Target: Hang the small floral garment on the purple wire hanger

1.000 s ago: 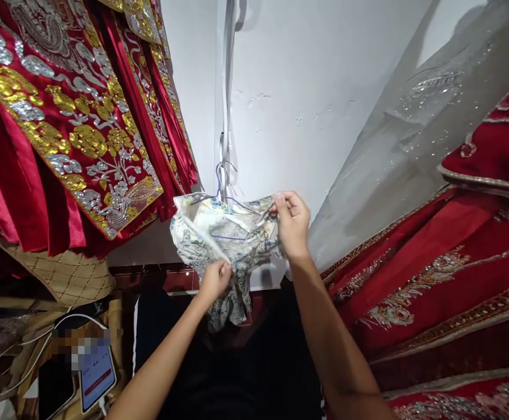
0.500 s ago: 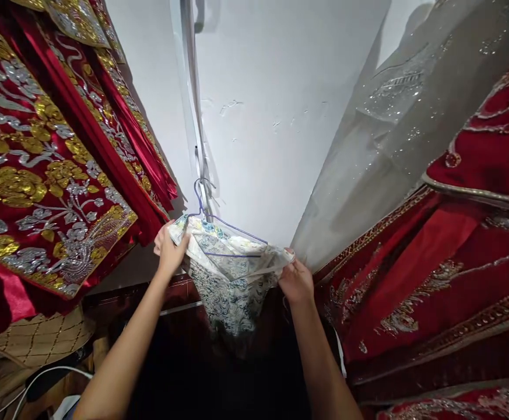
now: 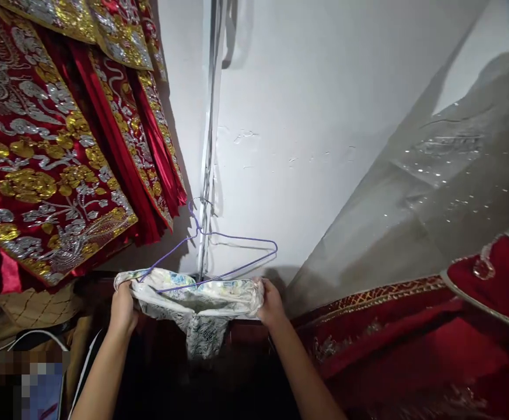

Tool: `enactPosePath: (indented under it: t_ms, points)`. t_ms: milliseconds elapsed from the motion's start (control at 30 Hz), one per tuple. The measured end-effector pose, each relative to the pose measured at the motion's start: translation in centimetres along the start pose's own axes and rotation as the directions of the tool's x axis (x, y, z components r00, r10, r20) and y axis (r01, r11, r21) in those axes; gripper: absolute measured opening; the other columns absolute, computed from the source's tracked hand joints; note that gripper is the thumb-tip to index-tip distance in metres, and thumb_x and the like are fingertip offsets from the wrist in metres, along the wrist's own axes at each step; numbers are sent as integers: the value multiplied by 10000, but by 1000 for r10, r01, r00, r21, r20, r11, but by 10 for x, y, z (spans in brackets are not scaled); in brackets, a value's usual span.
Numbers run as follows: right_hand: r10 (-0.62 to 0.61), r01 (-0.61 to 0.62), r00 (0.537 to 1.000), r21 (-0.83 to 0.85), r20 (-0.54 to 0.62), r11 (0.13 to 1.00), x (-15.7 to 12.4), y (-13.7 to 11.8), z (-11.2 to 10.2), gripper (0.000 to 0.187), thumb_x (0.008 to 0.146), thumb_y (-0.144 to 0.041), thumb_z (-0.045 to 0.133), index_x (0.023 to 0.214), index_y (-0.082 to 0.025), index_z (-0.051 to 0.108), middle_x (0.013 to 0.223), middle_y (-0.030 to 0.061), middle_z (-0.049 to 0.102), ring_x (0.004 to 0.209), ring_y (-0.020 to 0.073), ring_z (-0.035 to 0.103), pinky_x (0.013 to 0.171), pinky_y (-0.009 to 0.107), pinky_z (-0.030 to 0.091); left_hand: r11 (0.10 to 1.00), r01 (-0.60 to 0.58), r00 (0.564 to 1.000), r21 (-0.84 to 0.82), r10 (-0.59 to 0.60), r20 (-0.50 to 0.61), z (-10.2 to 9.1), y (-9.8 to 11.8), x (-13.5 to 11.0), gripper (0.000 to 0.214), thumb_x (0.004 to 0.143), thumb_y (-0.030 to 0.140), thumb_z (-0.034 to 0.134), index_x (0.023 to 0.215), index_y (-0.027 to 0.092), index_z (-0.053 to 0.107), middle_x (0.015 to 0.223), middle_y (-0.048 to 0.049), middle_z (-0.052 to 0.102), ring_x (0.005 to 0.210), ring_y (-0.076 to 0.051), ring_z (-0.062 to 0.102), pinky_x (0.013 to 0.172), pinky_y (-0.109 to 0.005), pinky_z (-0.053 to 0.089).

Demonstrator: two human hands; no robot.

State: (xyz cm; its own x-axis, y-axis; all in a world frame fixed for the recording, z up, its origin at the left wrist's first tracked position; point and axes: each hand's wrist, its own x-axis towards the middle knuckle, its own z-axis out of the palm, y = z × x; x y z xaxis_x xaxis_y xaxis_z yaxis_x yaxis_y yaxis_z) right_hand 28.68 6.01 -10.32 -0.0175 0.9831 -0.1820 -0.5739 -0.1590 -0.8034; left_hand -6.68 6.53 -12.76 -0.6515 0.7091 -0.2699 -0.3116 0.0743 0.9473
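A light patterned garment (image 3: 206,332), white with blue-green and yellow print, is stretched between both hands in the head view. My left hand (image 3: 123,306) is closed around its left end. At the right end, my right hand (image 3: 271,303) grips the bunched white cloth. A purple wire hanger (image 3: 237,237) rises from the garment; its left corner dips into the cloth, while its right corner is bare, above the fabric. The hanger's hook is near a narrow upright metal strip (image 3: 208,146); whether it hangs on it I cannot tell.
Red garments with gold and silver embroidery (image 3: 31,181) hang at left. On the right are a sheer grey sparkling fabric (image 3: 433,157) and red beaded clothing (image 3: 411,344). A white wall (image 3: 306,116) stands behind. A white cable (image 3: 39,332) and a partly blurred screen lie at lower left.
Both hands have moved down and the garment with them, its opening now pulled wide. The hanger's right side has come out of the cloth. The camera view has shifted.
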Motion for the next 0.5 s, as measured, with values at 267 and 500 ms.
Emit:
enactPosePath:
  t_ms: [267,500]
  points:
    - [74,-107,987,-238,-143,965,-35,51,-15,315,732,-526,646,751,-241,512,697,2,599,682,205,622,618,296,519,941,241,969,-236,-246,7,-49,-18,-63,112,680,195,580,771,164,637,616,-26,630,641,-221,656,658,-318,549]
    - [-217,101,965,-560,-144,822,-42,41,3,475,654,-504,757,1002,-231,584,674,-23,606,669,192,584,650,293,466,964,211,891,-160,-123,437,-84,28,-117,266,622,283,714,827,119,760,833,-113,761,854,-314,700,787,-371,525]
